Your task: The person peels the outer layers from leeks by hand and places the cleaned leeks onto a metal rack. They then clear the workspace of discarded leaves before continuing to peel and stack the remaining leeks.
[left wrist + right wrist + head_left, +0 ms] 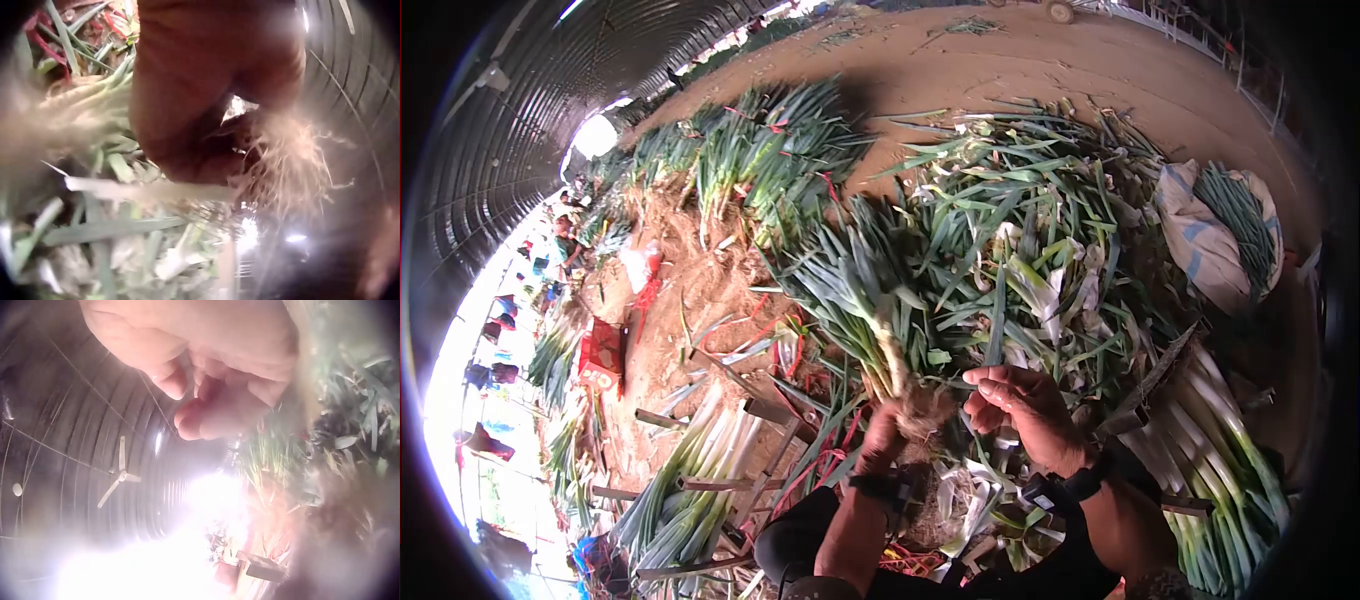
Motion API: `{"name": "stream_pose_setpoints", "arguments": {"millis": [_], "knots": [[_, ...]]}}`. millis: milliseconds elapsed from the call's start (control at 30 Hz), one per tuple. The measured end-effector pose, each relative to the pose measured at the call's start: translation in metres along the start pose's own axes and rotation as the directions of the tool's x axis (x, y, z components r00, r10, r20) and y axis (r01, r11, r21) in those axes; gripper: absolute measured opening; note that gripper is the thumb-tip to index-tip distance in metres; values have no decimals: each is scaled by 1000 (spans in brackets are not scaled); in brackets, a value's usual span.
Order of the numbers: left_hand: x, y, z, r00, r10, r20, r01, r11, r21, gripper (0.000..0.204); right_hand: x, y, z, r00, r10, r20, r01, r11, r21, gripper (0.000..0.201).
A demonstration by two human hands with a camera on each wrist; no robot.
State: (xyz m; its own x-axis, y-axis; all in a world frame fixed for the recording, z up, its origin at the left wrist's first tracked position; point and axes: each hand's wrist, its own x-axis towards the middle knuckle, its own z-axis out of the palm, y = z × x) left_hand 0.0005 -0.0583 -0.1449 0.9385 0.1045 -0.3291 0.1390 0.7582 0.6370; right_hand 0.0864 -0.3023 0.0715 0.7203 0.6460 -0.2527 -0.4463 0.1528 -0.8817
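Observation:
My left hand [882,437] grips a green onion close to its root end, fingers curled round it. Its shaggy pale roots [925,412] stick out beside the hand, and in the left wrist view the roots [294,165] hang past the curled fingers. Pale stalks [890,362] rise from there toward long green leaves [840,275]. Just right of the roots hovers my right hand [1030,412], its fingers partly bent. A gap shows between thumb and finger in the right wrist view, where the fingers [219,412] hold nothing visible.
A heap of leaves and peelings [1040,230] lies ahead. Green onion bundles [750,150] sit farther left. Stripped stalks rest on wooden racks at left [700,450] and right [1200,450]. A white sack [1200,240] stands at far right, a red box [602,352] at left.

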Motion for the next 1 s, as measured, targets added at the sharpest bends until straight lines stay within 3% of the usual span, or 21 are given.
{"name": "stream_pose_setpoints", "arguments": {"millis": [33,67,100,133,200,233,267,333,367,400,433,500,567,700,733,767,800,833,867,967,1000], "knots": [[-2,-15,-17,999,-52,18,51,997,55,37,0,0,0,1000,-2,-4,2,1000,-1,31],[-7,-21,-14,969,-162,-186,201,956,216,33,0,1,-2,1000,-12,-9,12,1000,-4,32],[-13,-25,-13,889,-224,-398,367,870,331,30,1,3,-3,1000,-6,-7,6,1000,6,31],[-14,-20,-15,888,-234,-396,382,856,350,27,1,4,-5,1000,2,-9,-2,1000,2,32],[-30,9,6,986,110,-123,38,573,819,32,0,5,-6,1000,-12,-4,12,1000,-11,32],[-42,31,23,968,216,129,-193,313,930,37,4,10,-8,999,-36,12,36,999,-8,32],[-55,54,41,877,305,371,-391,5,920,42,4,10,-10,999,-38,10,38,999,0,31],[-100,97,114,970,203,136,-229,564,794,46,8,10,-10,999,-39,9,38,999,25,30],[-112,105,126,996,79,51,-94,825,557,49,11,11,-10,999,-40,5,40,998,44,29],[-122,112,139,998,-47,-35,54,969,241,52,15,16,-11,997,-69,19,68,995,67,30],[-135,112,151,999,-21,32,13,968,250,57,18,19,-6,996,-83,-6,84,994,64,30],[-177,116,173,993,116,-32,-92,906,414,53,28,27,2,993,-119,27,116,989,92,31],[-199,101,157,991,125,54,-136,868,478,63,41,36,8,995,-63,80,58,997,53,48],[-208,40,119,972,43,233,-188,738,648,77,59,46,20,992,7,125,-33,979,201,83],[-198,20,104,945,-130,300,-132,688,713,75,64,49,13,987,-21,157,-30,950,310,81],[-186,-11,71,931,-50,361,-172,813,556,68,58,35,17,983,-50,179,-29,909,416,79],[-182,-21,74,908,31,419,-204,904,375,61,70,42,5,990,-35,140,-32,892,451,72],[-186,-35,76,955,-39,294,-29,974,224,57,82,58,-9,997,7,72,-34,923,383,60],[-199,-27,116,981,-108,162,106,994,26,52,70,57,-8,997,-65,37,50,945,323,55],[-176,23,166,997,4,73,-41,856,515,40,51,36,6,981,-188,50,169,951,259,44],[-174,50,207,990,102,101,-138,869,475,45,49,32,6,975,-207,84,177,946,272,46]]}}
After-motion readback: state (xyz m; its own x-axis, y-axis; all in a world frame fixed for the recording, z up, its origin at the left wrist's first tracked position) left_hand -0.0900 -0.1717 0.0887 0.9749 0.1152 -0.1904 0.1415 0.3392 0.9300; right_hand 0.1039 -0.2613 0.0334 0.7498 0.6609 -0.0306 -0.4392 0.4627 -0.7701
